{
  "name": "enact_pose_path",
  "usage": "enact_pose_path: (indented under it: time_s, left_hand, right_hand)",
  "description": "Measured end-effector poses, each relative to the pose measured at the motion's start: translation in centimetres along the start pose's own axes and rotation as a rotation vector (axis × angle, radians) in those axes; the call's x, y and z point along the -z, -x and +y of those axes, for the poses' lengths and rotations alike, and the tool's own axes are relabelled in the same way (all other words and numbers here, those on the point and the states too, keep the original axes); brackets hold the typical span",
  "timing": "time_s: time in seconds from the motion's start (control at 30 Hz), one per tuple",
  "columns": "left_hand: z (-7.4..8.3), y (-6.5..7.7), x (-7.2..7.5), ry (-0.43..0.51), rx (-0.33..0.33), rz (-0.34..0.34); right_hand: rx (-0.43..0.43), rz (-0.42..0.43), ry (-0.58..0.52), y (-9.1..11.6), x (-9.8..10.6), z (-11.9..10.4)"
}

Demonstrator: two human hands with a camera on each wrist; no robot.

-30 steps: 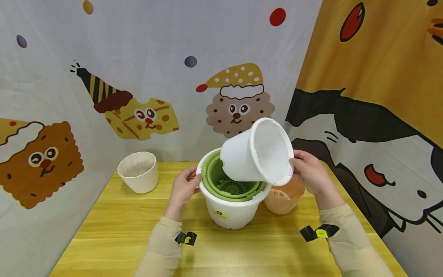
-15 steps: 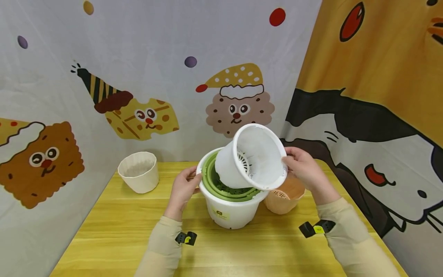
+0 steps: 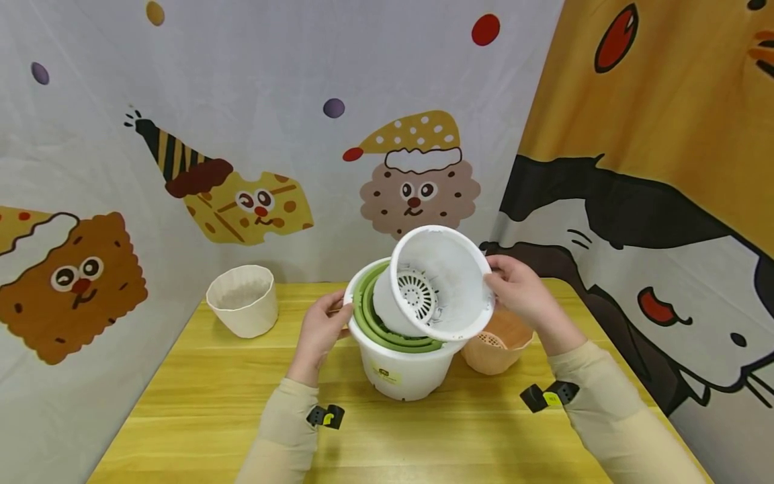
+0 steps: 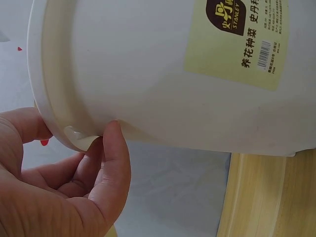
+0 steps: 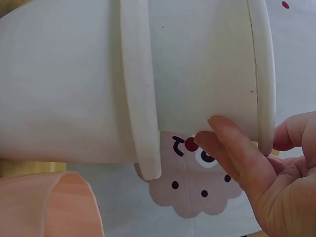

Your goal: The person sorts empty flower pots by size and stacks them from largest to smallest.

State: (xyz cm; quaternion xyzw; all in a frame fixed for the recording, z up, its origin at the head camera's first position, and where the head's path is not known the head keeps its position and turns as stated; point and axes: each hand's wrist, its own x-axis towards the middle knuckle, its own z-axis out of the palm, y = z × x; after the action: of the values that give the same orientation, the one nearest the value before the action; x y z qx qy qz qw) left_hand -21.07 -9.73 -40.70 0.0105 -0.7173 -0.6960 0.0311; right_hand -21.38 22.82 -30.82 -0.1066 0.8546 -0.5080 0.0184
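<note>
A large white flower pot (image 3: 411, 373) with a yellow label (image 4: 237, 44) stands upright on the table, green pots (image 3: 369, 321) nested inside it. My left hand (image 3: 322, 329) grips its rim at the left, thumb outside in the left wrist view. My right hand (image 3: 521, 296) pinches the rim of a smaller white flower pot (image 3: 462, 282). That pot is tilted, its mouth facing me and its slotted base showing, with its lower part inside the green pots. In the right wrist view its wall (image 5: 202, 64) rises above the large pot's rim (image 5: 140, 94).
A peach pot (image 3: 492, 353) stands just right of the large pot, partly behind it. A cream pot (image 3: 244, 306) sits at the back left of the wooden table (image 3: 242, 417). Printed cloth (image 3: 272, 87) hangs behind and at the sides.
My right hand has moved left and slightly in, bringing the smaller white pot down into the green pots and turning its mouth more toward me. The left hand stays on the large pot's rim.
</note>
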Motion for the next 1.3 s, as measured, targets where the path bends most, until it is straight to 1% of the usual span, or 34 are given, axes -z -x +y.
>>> enact_pose_path:
  time_s: [0.33, 0.57, 1.0, 1.3]
  left_hand:
    - [-0.1, -0.1, 0.0, 0.001, 0.013, 0.011]
    - [-0.1, -0.1, 0.0, -0.004, 0.006, 0.012]
    - [0.0, -0.1, 0.0, 0.002, 0.008, 0.015]
    - [-0.2, 0.0, 0.1, 0.001, 0.003, 0.014]
  right_hand:
    - [-0.03, -0.024, 0.114, -0.5, -0.6, -0.9]
    - [-0.036, -0.038, 0.118, -0.7, -1.1, -1.1]
    - [-0.045, -0.049, 0.143, -0.9, -1.2, -1.2]
    - [-0.072, -0.047, 0.171, -1.2, -1.3, -1.9]
